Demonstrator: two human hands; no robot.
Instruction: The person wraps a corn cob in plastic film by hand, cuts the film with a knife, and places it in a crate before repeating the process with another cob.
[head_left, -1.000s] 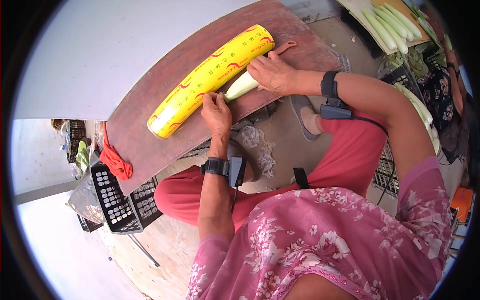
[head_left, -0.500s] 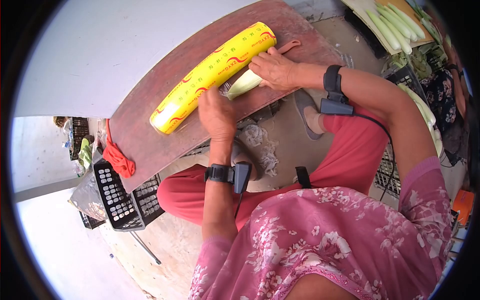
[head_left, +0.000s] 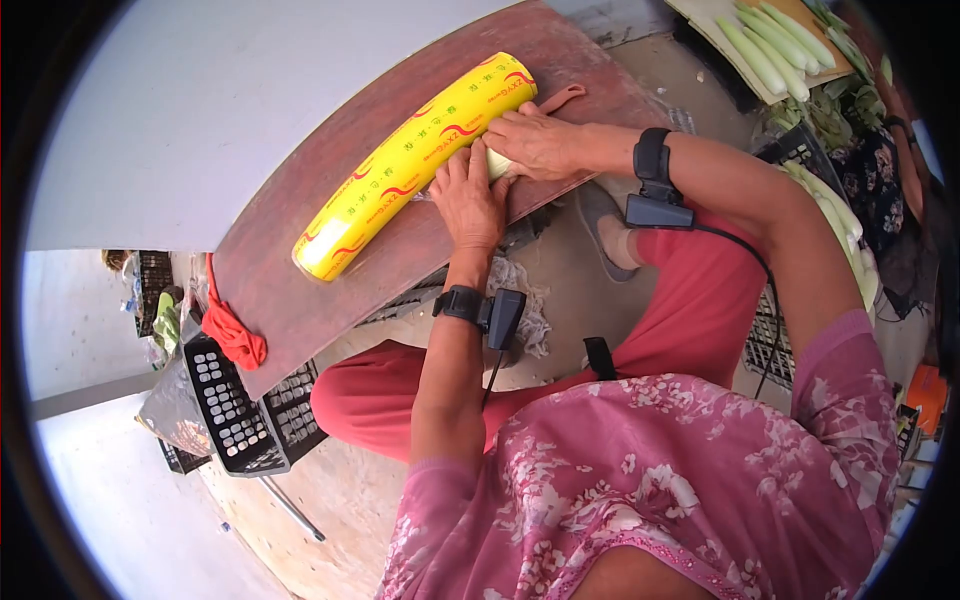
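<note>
A yellow roll of cling film [head_left: 418,165] with red and green print lies across the table. Just in front of it, a long pale green vegetable [head_left: 497,163] is mostly covered by both hands. My left hand [head_left: 467,200] rests over its near-left end, fingers bent round it and close to the roll. My right hand [head_left: 533,143] grips the other end, the fingers curled and partly hiding it. Beyond the right hand sticks out a reddish handle [head_left: 563,98]; what it belongs to is hidden.
The dark red table [head_left: 290,210] has a curved far edge. A red cloth [head_left: 235,335] hangs from its left corner above a black crate [head_left: 232,405]. More long pale vegetables [head_left: 780,45] lie on a board at upper right. Another person's arm [head_left: 905,160] shows at the far right.
My left hand has moved right and away from my body, from beside the film-wrapped tip onto the vegetable. Less of the vegetable shows now. My right hand stays near the roll.
</note>
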